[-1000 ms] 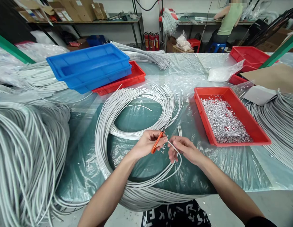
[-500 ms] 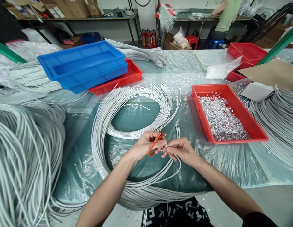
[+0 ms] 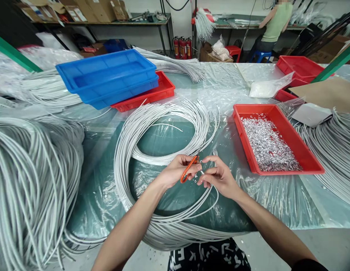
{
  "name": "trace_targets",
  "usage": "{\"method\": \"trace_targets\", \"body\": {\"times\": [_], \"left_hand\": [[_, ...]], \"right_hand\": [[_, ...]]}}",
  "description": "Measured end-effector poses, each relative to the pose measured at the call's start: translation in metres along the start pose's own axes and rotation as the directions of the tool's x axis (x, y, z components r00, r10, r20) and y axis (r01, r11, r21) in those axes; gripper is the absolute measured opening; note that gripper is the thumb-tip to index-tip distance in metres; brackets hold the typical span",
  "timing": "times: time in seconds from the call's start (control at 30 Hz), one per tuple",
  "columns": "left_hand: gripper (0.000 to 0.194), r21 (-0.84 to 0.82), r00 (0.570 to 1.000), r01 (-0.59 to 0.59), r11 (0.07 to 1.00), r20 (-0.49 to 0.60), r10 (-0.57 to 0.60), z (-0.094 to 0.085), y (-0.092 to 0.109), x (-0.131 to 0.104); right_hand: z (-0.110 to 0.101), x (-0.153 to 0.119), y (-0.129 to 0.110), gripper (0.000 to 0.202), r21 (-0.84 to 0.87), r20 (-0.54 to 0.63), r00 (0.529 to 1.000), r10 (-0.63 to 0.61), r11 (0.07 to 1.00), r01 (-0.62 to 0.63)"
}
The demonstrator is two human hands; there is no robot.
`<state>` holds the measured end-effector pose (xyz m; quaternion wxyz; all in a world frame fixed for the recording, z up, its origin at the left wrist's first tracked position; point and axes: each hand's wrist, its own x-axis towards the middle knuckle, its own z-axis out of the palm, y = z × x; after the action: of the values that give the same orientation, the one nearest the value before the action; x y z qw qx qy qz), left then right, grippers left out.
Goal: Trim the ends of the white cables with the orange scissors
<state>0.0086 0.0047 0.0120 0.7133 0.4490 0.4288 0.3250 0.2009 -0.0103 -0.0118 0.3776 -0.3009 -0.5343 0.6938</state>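
Observation:
My left hand [image 3: 176, 173] is closed around orange-handled scissors [image 3: 188, 169], whose dark narrow tips point up and away from me. Small shiny metal bits [image 3: 195, 177] show by its fingertips. Just to the right, my right hand [image 3: 222, 180] pinches the end of a thin white cable [image 3: 202, 172] low in its fingers, with the index finger lifted. The fingertips of both hands nearly meet around that end. Under them lies a large coil of white cables [image 3: 122, 150], with several cable ends [image 3: 214, 152] standing up just behind my right hand.
A red tray [image 3: 310, 165] of small shiny metal pieces stands on the right. Stacked blue trays [image 3: 107, 71] rest over a red tray [image 3: 166, 84] at back left. Thick grey cable bundles [image 3: 36, 180] flank both sides. A person [image 3: 272, 26] sits at the far bench.
My right index finger has lifted away from the cable end, and the fingertips have opened a little. The scissors stay in my left hand. The whole view has shifted slightly.

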Motion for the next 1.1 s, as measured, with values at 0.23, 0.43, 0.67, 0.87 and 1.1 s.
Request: {"method": "trace_targets", "body": {"times": [0.23,0.43,0.67,0.87,1.1], "left_hand": [[0.039,-0.019,0.993,-0.063,0.998,-0.097,0.061,-0.001,0.005,0.002],[0.035,0.264,0.933,-0.213,0.941,-0.23,0.276,-0.001,0.006,0.001],[0.025,0.74,0.823,-0.367,0.564,-0.024,0.567,-0.001,0.006,-0.007],[0.025,0.859,0.816,-0.369,0.356,0.116,0.566,-0.002,0.004,-0.008],[0.019,0.866,0.825,-0.385,0.319,0.168,0.539,-0.001,0.0,-0.008]], "right_hand": [[-0.004,-0.002,-0.002,0.029,-0.09,-0.002,0.991,-0.131,0.987,0.13],[-0.006,-0.002,-0.009,0.026,-0.104,-0.074,0.987,-0.14,0.986,0.132],[-0.012,0.0,-0.01,0.024,-0.084,-0.143,0.977,-0.156,0.986,0.145],[-0.015,0.003,-0.009,0.025,-0.005,-0.165,0.973,-0.16,0.987,0.161],[-0.014,0.004,-0.01,0.024,0.061,-0.132,0.982,-0.139,0.987,0.148]]}}
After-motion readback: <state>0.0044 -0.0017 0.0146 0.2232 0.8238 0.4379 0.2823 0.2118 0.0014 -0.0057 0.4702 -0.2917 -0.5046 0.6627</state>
